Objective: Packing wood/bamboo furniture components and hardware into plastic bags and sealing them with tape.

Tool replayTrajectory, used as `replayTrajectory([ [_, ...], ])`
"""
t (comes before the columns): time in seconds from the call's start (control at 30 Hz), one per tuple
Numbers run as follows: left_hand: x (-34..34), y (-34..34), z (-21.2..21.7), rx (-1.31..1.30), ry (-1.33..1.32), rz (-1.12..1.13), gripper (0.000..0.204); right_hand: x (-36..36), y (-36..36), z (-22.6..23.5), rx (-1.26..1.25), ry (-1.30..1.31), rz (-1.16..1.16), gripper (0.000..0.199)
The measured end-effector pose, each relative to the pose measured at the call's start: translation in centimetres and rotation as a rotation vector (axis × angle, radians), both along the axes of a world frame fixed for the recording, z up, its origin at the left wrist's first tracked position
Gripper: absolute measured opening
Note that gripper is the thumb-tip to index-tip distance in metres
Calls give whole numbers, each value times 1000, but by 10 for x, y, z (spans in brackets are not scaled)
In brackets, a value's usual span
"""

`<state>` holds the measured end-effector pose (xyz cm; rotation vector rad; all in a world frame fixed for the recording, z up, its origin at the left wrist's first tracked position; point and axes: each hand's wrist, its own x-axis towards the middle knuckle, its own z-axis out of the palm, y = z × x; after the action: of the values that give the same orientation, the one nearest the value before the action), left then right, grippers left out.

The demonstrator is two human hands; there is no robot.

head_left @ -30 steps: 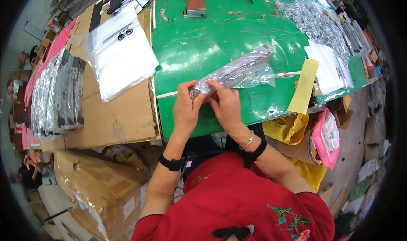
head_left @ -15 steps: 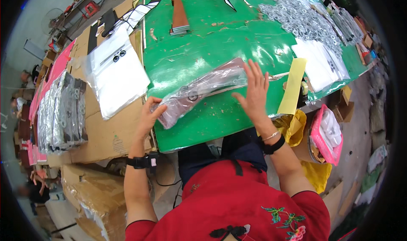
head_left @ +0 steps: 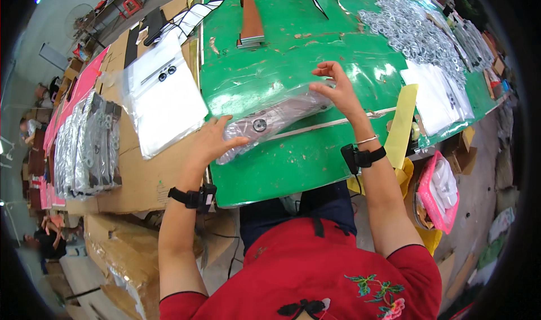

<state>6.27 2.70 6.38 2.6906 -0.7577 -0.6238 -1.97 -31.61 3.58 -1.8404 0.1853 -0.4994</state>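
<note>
A long brown strip-shaped piece inside a clear plastic bag (head_left: 282, 116) lies slantwise on the green tabletop, with a black round mark on the film. At the bag's left end is my left hand (head_left: 209, 142), thumb and fingers spread, the thumb touching the film. My right hand (head_left: 345, 94) hovers at the far right end, its fingers curved and apart from the thumb, which is close to the plastic. Neither hand grips the bag.
Flat clear bags (head_left: 169, 103) lie on cardboard at left, beside a stack of filled bags (head_left: 84, 145). Brown strips (head_left: 251, 21) sit farther back. Metal rings (head_left: 417, 35) are heaped at right, near more flat bags (head_left: 437, 97) and a yellow strip (head_left: 401, 123). A pink basket (head_left: 437, 193) stands below.
My left hand has loosened from the bag's end and spread its fingers. My right hand has turned, its fingers now curving inward. The bag lies flatter.
</note>
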Motion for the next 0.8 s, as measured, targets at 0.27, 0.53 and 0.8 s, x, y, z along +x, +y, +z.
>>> replayTrajectory([
  [0.27,25,-42,-25,-471,41,-57,51,3,-10,-38,-69,68,135,48],
  [0.53,18,-84,-43,-379,-115,108,37,8,12,-41,-174,135,-169,34],
  [0.8,34,-81,-38,-346,16,-10,37,1,29,-40,-247,89,-342,21],
])
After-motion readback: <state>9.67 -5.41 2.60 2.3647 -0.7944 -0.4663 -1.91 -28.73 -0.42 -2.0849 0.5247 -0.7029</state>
